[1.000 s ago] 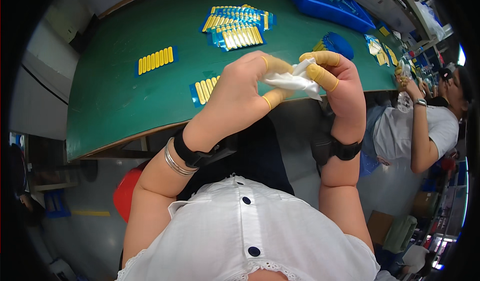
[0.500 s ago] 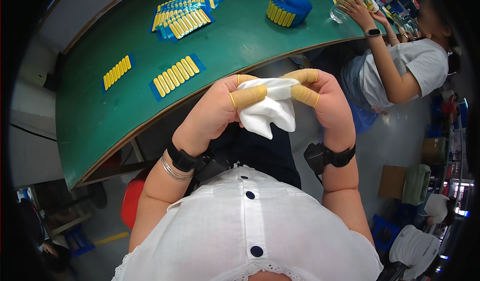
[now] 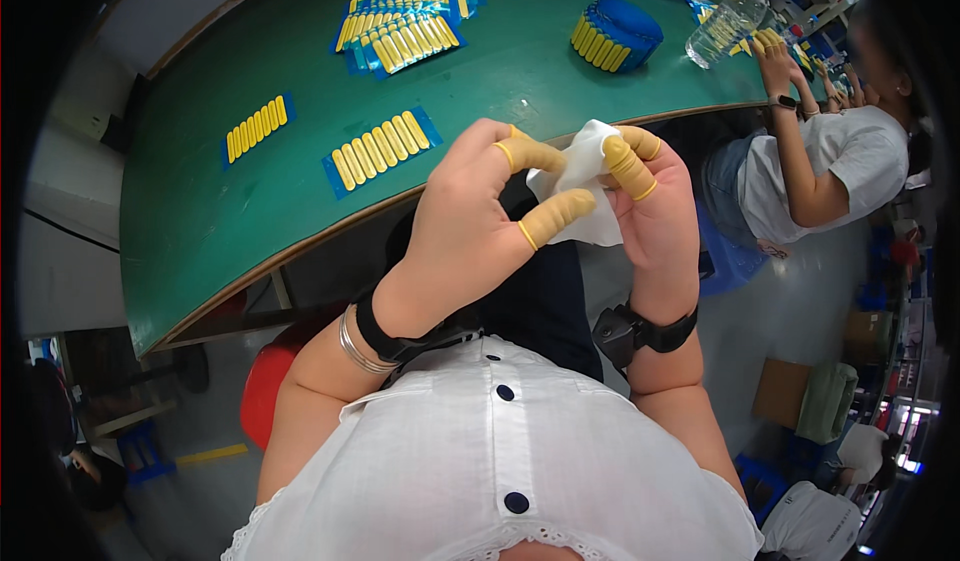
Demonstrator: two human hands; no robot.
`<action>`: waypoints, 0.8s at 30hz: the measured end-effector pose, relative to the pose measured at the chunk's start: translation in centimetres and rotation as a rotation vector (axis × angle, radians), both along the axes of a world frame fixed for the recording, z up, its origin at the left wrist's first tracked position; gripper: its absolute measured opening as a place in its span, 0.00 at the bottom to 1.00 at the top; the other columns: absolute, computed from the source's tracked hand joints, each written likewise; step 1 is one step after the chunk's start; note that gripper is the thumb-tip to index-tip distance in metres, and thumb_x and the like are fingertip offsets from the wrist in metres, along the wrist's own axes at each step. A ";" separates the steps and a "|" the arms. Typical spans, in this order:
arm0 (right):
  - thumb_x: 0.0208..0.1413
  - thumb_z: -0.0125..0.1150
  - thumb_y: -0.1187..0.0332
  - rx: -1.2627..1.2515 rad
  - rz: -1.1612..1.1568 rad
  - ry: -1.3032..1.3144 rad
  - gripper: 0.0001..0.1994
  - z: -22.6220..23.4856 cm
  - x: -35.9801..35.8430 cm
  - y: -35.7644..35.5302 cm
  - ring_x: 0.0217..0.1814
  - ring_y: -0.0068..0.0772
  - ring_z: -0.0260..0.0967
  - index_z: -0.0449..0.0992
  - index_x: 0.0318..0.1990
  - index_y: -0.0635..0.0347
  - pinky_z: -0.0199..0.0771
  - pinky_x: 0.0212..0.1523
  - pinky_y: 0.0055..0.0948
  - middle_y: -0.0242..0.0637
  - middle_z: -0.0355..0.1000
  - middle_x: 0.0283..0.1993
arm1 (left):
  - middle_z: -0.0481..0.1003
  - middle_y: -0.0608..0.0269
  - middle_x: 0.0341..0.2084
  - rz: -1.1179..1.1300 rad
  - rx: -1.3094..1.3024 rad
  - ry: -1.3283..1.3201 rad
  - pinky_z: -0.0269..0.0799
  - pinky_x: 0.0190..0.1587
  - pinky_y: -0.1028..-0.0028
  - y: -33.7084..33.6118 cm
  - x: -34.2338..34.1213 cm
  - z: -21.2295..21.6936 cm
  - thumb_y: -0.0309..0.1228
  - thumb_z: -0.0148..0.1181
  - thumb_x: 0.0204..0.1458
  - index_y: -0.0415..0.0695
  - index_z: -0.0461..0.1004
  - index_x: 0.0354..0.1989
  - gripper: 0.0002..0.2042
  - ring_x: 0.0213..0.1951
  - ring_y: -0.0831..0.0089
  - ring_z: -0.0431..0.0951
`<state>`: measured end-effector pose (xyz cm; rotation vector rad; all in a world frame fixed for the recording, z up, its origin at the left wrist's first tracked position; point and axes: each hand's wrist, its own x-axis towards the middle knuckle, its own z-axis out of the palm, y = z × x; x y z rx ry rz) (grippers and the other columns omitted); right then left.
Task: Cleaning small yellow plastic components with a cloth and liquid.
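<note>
My right hand (image 3: pixel 655 196) pinches a white cloth (image 3: pixel 597 148) between thumb and forefinger, both in yellow finger cots. The cloth is crumpled and hangs in front of my body, just off the table's near edge. My left hand (image 3: pixel 470 206) is beside it, thumb and forefinger spread apart, also in yellow finger cots. Its fingertips overlap the cloth's left part in the picture; whether they touch it is hard to tell. Beyond my hands, a blue strip of yellow oblong pieces (image 3: pixel 382 151) lies on the green table (image 3: pixel 300 201), with a smaller similar strip (image 3: pixel 258 128) farther left.
Several more strips are piled (image 3: pixel 405 31) toward the back. To their right stand a coiled blue strip roll (image 3: pixel 617 36) and a clear plastic bottle (image 3: pixel 728 26). A co-worker (image 3: pixel 830 166) sits at the table on the right. A red stool (image 3: pixel 272 386) is by my left side.
Both hands held the cloth before; now my left fingers have spread apart while my right keeps its pinch. The cloth has shifted right and turned. The co-worker's hands have moved away from the bottle.
</note>
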<state>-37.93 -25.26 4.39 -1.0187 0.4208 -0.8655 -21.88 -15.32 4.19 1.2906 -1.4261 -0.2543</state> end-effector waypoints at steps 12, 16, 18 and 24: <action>0.51 0.73 0.65 -0.396 0.020 0.410 0.13 2.0 0.1 -1.5 0.29 0.16 0.71 0.79 0.37 0.66 0.70 0.28 0.17 0.33 0.77 0.29 | 0.77 0.66 0.35 -0.214 0.393 0.571 0.71 0.40 0.78 -0.3 3.4 1.0 0.25 0.64 0.55 0.37 0.77 0.37 0.06 0.35 0.81 0.76; 0.49 0.74 0.70 -0.357 0.342 0.435 0.12 2.9 -0.4 -2.5 0.31 0.16 0.70 0.78 0.36 0.67 0.70 0.31 0.18 0.31 0.76 0.31 | 0.77 0.67 0.31 -0.325 0.332 0.710 0.71 0.37 0.80 -0.4 4.3 1.6 0.29 0.63 0.56 0.36 0.76 0.38 0.08 0.33 0.82 0.74; 0.47 0.74 0.72 -0.322 0.399 0.518 0.13 3.4 -0.6 -3.0 0.33 0.17 0.70 0.77 0.37 0.67 0.71 0.33 0.19 0.30 0.75 0.33 | 0.76 0.68 0.32 -0.336 0.337 0.736 0.70 0.38 0.80 -0.3 4.4 2.5 0.29 0.62 0.57 0.37 0.75 0.40 0.08 0.34 0.82 0.73; 0.49 0.72 0.73 -0.408 0.441 0.479 0.13 3.4 -0.8 -3.1 0.37 0.19 0.70 0.75 0.39 0.66 0.72 0.39 0.20 0.30 0.75 0.34 | 0.74 0.69 0.34 -0.371 0.330 0.716 0.69 0.41 0.81 -0.6 4.5 3.3 0.31 0.58 0.60 0.39 0.73 0.43 0.09 0.36 0.83 0.73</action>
